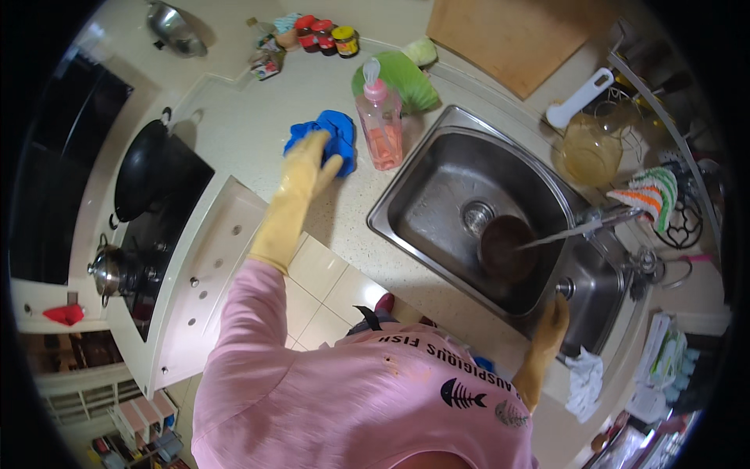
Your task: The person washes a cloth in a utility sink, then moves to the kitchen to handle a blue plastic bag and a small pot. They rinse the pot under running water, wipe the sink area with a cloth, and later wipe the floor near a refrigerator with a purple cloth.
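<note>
My left hand [310, 155], in a yellow rubber glove, is on a crumpled blue cloth [343, 132] on the speckled countertop [240, 126]. Its fingers press into the cloth and the thumb lies toward the right. Just beyond stands a clear pump bottle [379, 126] with a pink collar, part full of pink liquid. My right hand [554, 322], gloved too, is over the near end of the small sink basin [597, 299], its fingers together; I cannot tell whether it holds anything. Water streams from the faucet [615, 220] into a dark round pot or bowl [507, 249] in the large steel basin [428, 182].
Behind the bottle are a green leafy vegetable [404, 76] and lidded jars [322, 35]. A wooden cutting board [510, 41] leans at the back. On the left, a black wok [149, 170] and a steel pot [108, 269] sit on the cooktop. A white cloth [585, 384] hangs at right.
</note>
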`<state>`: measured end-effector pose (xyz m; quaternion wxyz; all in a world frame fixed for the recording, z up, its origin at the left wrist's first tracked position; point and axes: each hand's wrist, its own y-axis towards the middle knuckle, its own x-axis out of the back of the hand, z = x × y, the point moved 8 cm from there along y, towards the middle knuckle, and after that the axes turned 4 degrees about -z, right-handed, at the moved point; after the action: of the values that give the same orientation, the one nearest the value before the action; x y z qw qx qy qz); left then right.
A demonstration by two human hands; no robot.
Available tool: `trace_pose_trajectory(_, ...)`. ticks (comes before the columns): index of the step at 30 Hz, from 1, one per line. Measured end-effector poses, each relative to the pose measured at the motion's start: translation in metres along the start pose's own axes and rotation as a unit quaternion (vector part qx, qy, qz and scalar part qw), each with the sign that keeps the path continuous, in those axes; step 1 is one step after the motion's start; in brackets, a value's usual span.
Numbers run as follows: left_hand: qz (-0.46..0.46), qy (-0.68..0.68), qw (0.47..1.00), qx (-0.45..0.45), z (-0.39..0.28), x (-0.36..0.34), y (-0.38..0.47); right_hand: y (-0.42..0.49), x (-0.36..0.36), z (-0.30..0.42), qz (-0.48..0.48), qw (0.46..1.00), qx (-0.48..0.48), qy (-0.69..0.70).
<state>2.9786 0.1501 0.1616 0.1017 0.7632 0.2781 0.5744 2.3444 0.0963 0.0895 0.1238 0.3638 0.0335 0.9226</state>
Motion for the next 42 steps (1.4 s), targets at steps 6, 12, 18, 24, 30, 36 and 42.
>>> trace_pose_trajectory(6, 0.126, 0.119, 0.977, 0.125, 0.078, -0.075, 0.001, -0.056, -0.007, 0.025, -0.008, 0.996, -0.061, 0.058)
trace_pose_trajectory(12, 0.104, -0.012, 0.993, -0.056, -0.028, -0.048, -0.116, -0.095, 0.004, 0.035, -0.053, 0.987, -0.133, 0.07)
trace_pose_trajectory(18, 0.236, -0.128, 0.955, -0.122, -0.116, -0.039, -0.151, -0.085, -0.039, 0.105, 0.029, 0.997, -0.056, 0.036)
trace_pose_trajectory(24, -0.056, -0.123, 0.991, 0.018, 0.006, 0.022, -0.075, -0.033, -0.124, 0.272, 0.281, 0.946, 0.161, -0.032)
trace_pose_trajectory(30, -0.016, -0.03, 0.999, -0.024, 0.032, -0.02, -0.081, 0.024, -0.182, 0.469, 0.384, 0.845, 0.252, 0.274)
trace_pose_trajectory(36, -0.033, -0.053, 0.996, -0.059, 0.038, -0.022, -0.101, -0.001, -0.187, 0.51, 0.294, 0.868, 0.353, -0.188)
trace_pose_trajectory(42, -0.07, -0.053, 0.989, -0.118, 0.02, -0.028, -0.093, -0.004, -0.103, 0.396, 0.28, 0.939, 0.045, 0.192)
